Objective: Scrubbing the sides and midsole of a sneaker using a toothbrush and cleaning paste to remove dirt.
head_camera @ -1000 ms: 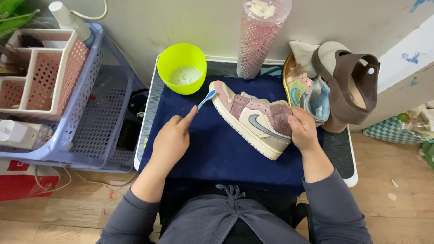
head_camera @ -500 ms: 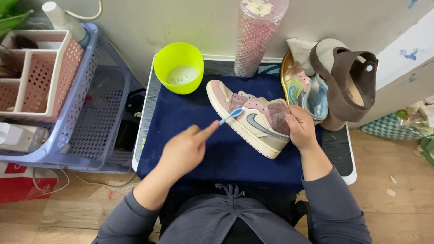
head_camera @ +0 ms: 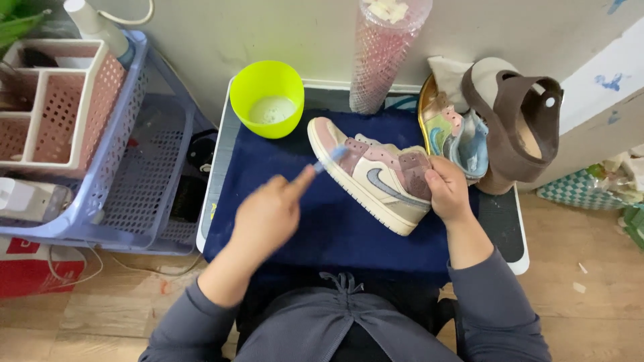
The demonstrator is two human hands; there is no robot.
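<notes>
Fingers of the left hand pinched shut round a small blue brush, bristle end now resting against the side of the pastel high-top sneaker near its toe; a second ago up at the toe tip, half a second ago further along the side panel, so a back-and-forth scrubbing stroke over the forward part of the upper, judged to be mid-clean rather than finishing. Blurred at the brush head, so contact with the leather likely but not certain. Right hand curled closed over the heel and collar of the sneaker, pinning it on its side, unmoved across the three moments, sole edge turned toward the body. Underneath, a dark blue cloth spread over the white bench. Just beyond the toe, a lime-green bowl with a little whitish liquid or foam in the bottom, within easy reach for another dip. Further back, a tall pink dotted cylinder upright against the wall, and to the right a second pastel shoe beside a brown shoe. Far left, a blue mesh basket holding a pink divided tray.
</notes>
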